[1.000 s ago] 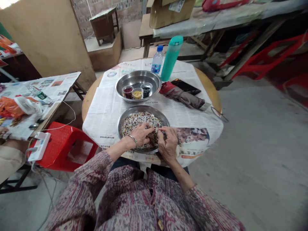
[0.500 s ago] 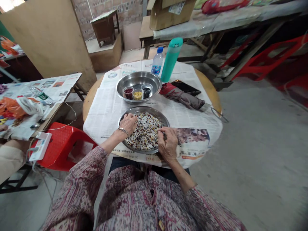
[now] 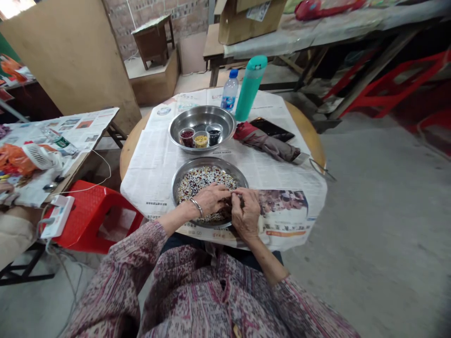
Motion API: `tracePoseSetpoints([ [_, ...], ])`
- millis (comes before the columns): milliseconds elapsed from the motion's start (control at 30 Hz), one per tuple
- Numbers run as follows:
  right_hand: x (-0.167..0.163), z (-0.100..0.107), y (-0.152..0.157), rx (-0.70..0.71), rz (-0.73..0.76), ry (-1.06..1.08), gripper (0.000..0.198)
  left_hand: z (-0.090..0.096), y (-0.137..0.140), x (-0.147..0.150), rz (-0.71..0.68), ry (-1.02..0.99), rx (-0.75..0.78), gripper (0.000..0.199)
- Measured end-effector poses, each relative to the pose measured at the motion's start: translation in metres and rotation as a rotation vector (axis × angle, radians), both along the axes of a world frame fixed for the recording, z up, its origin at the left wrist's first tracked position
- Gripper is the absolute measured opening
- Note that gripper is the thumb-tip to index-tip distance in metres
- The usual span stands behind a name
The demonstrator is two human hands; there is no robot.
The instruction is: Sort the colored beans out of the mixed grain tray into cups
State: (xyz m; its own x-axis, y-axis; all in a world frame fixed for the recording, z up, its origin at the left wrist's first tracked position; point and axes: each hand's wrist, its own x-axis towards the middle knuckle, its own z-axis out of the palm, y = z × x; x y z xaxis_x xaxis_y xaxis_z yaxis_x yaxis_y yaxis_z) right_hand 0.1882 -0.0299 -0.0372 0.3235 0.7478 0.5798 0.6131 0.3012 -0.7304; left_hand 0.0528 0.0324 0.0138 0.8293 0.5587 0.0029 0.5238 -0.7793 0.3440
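A shallow steel basin near the table's front edge holds mixed white, yellow, dark red and black beans and grains. My left hand, with a bracelet at the wrist, reaches across the basin to its right side, fingers bent together. There its fingertips meet those of my right hand, which is curled closed over the right rim. Whatever lies between the fingers is hidden. Behind stands a larger steel basin with three clear cups: red beans, yellow beans and black beans.
The round table is covered in newspaper. Toward the back stand a water bottle and a teal bottle; a folded umbrella and a dark phone-like slab lie at right. A red stool and part of another person are at left.
My left hand has moved from the basin's left side rightward and nearer, up against my right hand. The right hand stays nearly in place.
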Motion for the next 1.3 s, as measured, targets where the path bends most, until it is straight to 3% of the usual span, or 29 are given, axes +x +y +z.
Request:
tracePoseSetpoints([
  [100, 0.000, 0.002, -0.001, -0.007, -0.009, 0.018, 0.015, 0.003, 0.013, 0.005, -0.046, 0.049, 0.101, 0.027],
  [267, -0.001, 0.002, -0.001, -0.012, -0.001, 0.003, 0.015, 0.008, 0.026, -0.015, 0.191, 0.139, 0.188, 0.025],
  [433, 0.001, 0.000, -0.002, -0.004, -0.004, -0.045, 0.014, 0.007, 0.019, -0.065, 0.337, -0.070, 0.178, 0.029],
  [567, 0.003, 0.011, -0.005, -0.041, -0.014, -0.360, 0.010, -0.004, 0.002, -0.098, 0.366, -0.248, 0.190, 0.025],
  [633, 0.001, 0.020, -0.002, -0.071, 0.059, -0.536, 0.008, -0.011, -0.007, -0.104, 0.378, -0.331, 0.204, 0.021],
  [733, -0.010, 0.032, 0.014, -0.107, 0.306, -0.633, 0.010, -0.021, -0.020, -0.102, 0.475, -0.452, 0.223, 0.020],
  [900, -0.045, 0.036, 0.055, -0.085, 0.639, -0.774, 0.034, -0.028, -0.032, -0.093, 0.688, -0.569, 0.212, 0.025],
  [967, -0.056, 0.034, 0.069, -0.088, 0.674, -0.828, 0.039, -0.029, -0.033, -0.093, 0.699, -0.594, 0.192, 0.025],
  [1100, -0.059, 0.032, 0.084, -0.180, 0.710, -0.956, 0.023, -0.030, -0.032, -0.094, 0.672, -0.611, 0.165, 0.026],
  [1300, -0.019, 0.034, 0.080, -0.308, 0.731, -0.939, 0.018, -0.033, -0.032, -0.096, 0.666, -0.586, 0.174, 0.027],
])
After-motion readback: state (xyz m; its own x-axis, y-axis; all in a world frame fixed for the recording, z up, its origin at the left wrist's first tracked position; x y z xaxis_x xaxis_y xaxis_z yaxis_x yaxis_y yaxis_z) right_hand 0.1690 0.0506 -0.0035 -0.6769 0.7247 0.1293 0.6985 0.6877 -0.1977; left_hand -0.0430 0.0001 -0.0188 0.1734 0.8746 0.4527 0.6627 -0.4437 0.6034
